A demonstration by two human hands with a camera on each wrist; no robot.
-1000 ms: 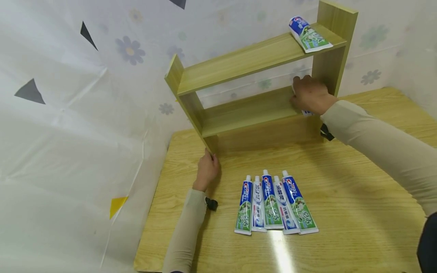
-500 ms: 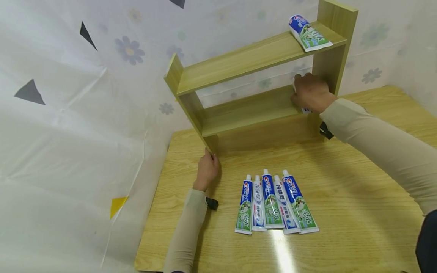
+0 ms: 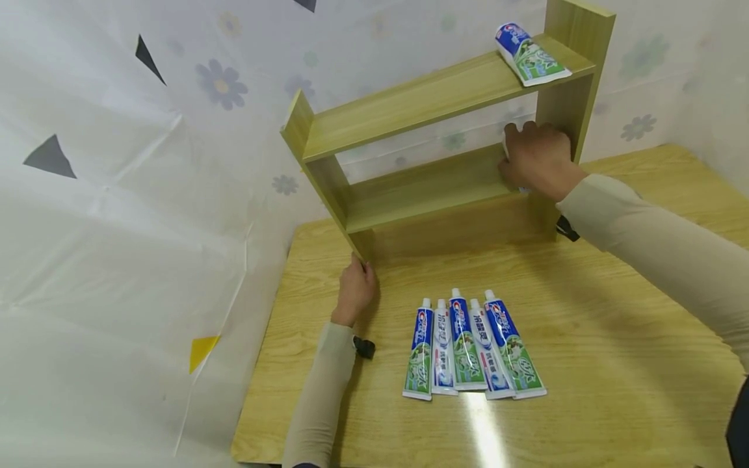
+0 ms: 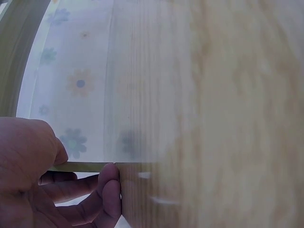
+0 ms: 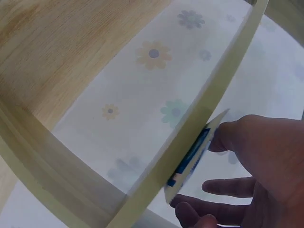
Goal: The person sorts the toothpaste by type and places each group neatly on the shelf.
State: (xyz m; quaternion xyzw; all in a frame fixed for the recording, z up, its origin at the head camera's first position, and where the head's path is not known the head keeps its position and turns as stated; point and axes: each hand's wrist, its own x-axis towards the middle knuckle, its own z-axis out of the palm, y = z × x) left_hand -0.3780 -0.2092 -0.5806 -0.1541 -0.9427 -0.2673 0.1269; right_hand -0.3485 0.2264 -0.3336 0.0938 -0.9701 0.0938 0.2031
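Note:
A wooden two-tier shelf (image 3: 421,188) stands at the back of the table. My left hand (image 3: 355,289) grips the lower front corner of its left side panel, thumb on one side and fingers on the other in the left wrist view. My right hand (image 3: 538,156) is at the right end of the lower board, holding a mostly hidden white toothpaste tube (image 5: 192,159). The thumb and fingers lie at opposite edges of that tube in the right wrist view; its flat end shows at the board's front edge. A blue-green toothpaste tube (image 3: 529,55) lies on the upper board.
Several toothpaste tubes, blue-green ones (image 3: 466,351) alternating with white ones (image 3: 443,354), lie side by side on the wooden table (image 3: 614,364) before the shelf. A pale floral sheet (image 3: 222,162) covers the wall behind and on the left.
My right hand and forearm have shifted slightly, and less of the white toothpaste tube shows below the hand. The left hand keeps its hold on the shelf.

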